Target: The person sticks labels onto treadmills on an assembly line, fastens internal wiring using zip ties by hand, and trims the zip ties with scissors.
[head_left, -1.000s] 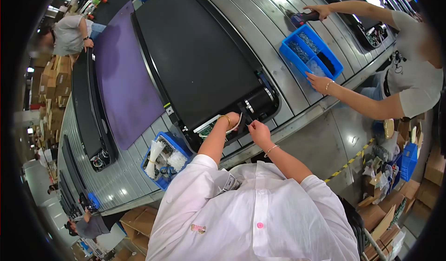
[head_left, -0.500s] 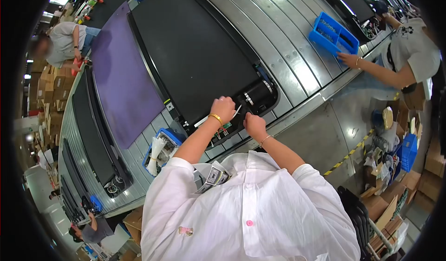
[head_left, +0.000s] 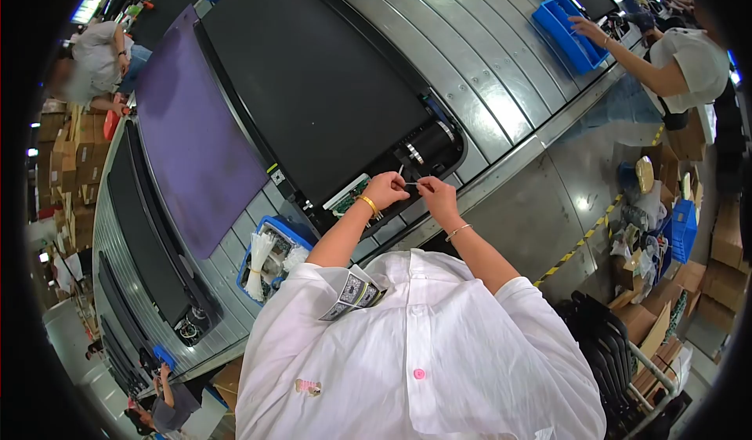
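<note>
A black treadmill-like unit (head_left: 313,88) lies on the metal slatted line in front of me. At its near end are a motor cylinder (head_left: 432,144) and a green circuit board (head_left: 346,197). My left hand (head_left: 385,191), with a gold bangle, pinches one end of a thin white strip (head_left: 411,183) beside the board. The fingers of my right hand (head_left: 436,197) are closed on the strip's other end. Both hands are close together over the unit's near edge.
Left of the unit are a blue bin (head_left: 274,222) with white ties (head_left: 258,264) and a purple sheet (head_left: 192,135). A co-worker (head_left: 677,68) at the right reaches toward a blue divided bin (head_left: 570,37). More black units (head_left: 145,229) lie to the left.
My left hand has moved from over the belt to beside my right hand, both now on the white strip. The co-worker's blue bin is farther up the line than a second ago.
</note>
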`<state>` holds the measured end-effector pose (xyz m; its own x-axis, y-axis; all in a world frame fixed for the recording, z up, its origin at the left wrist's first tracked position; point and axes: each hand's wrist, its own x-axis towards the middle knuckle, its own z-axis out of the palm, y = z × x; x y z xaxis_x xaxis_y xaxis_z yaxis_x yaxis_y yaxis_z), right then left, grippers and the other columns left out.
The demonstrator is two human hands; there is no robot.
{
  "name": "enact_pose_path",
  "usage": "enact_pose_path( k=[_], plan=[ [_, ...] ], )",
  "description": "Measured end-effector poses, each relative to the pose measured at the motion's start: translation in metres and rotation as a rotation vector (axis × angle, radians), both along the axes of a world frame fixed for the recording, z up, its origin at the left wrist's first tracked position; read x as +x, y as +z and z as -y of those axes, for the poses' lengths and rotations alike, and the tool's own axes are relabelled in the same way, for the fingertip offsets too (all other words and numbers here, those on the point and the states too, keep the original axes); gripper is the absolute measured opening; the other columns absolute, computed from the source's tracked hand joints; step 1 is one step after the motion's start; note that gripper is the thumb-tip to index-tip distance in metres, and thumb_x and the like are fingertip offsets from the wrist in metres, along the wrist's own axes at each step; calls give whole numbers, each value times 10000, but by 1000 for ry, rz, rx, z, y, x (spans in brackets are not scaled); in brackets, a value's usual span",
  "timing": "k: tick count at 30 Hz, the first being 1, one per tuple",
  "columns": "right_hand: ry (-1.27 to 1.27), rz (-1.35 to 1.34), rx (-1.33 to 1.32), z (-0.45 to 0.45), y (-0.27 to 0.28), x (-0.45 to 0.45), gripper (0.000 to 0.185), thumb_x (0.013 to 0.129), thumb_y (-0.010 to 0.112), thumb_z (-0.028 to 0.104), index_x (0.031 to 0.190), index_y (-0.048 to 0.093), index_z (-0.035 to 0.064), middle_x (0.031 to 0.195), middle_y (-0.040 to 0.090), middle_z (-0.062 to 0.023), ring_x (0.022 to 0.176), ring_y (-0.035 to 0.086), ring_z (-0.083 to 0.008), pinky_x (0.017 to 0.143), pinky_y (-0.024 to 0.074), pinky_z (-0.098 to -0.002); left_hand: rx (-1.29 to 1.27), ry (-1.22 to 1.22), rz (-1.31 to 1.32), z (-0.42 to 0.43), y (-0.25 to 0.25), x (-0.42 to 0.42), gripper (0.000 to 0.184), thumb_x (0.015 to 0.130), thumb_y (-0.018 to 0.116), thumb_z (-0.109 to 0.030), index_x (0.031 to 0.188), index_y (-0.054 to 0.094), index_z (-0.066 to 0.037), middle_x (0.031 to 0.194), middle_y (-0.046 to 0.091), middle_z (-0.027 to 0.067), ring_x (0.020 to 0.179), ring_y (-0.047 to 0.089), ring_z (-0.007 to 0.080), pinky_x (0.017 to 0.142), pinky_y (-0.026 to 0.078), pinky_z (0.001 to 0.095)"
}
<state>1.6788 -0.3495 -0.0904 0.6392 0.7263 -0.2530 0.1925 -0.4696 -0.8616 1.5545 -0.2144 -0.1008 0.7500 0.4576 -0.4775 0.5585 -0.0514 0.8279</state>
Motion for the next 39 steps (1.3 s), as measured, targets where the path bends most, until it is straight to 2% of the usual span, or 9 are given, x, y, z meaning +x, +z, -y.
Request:
enact_pose_path(
  k=[6,9,13,30,38,39],
  plan=[
    [63,-10,-12,0,0,4,117,784,680,112,872,652,39,721,657,-128,633,646,-232,580,487,-299,-166,102,19,-5,-1,3,167,750,732,-111,841,626,-19,742,641,24,676,611,99,628,505,249],
    [111,-72,6,1,1,8,122,807,667,103,878,646,7,712,666,-76,648,630,-115,601,485,-249,-224,127,-1,-6,3,6,137,764,718,-110,824,632,-22,727,634,16,662,602,90,611,500,242],
    [110,-174,15,1,5,14,114,808,668,103,873,647,11,707,663,-57,655,624,-100,608,485,-238,-240,90,-42,-13,6,6,109,779,703,-110,789,638,-23,699,624,8,629,579,77,581,487,232],
    [188,-209,-25,-1,2,23,123,804,679,119,882,652,27,702,658,-44,630,594,-81,595,470,-234,-241,40,-87,-15,3,10,94,787,689,-102,775,638,-24,688,615,3,596,548,81,553,464,236],
    [269,-45,-5,-7,3,14,93,797,669,107,851,643,35,684,639,-78,593,593,-122,565,465,-261,-192,-21,-102,-12,-1,11,78,779,689,-91,783,648,-24,684,619,9,603,557,89,561,469,235],
    [300,85,40,-10,3,10,84,791,669,115,831,643,46,684,640,-88,600,604,-171,562,473,-286,-163,-41,-104,-11,-1,11,75,776,689,-87,784,652,-22,681,620,10,604,560,91,563,471,235]
  ],
)
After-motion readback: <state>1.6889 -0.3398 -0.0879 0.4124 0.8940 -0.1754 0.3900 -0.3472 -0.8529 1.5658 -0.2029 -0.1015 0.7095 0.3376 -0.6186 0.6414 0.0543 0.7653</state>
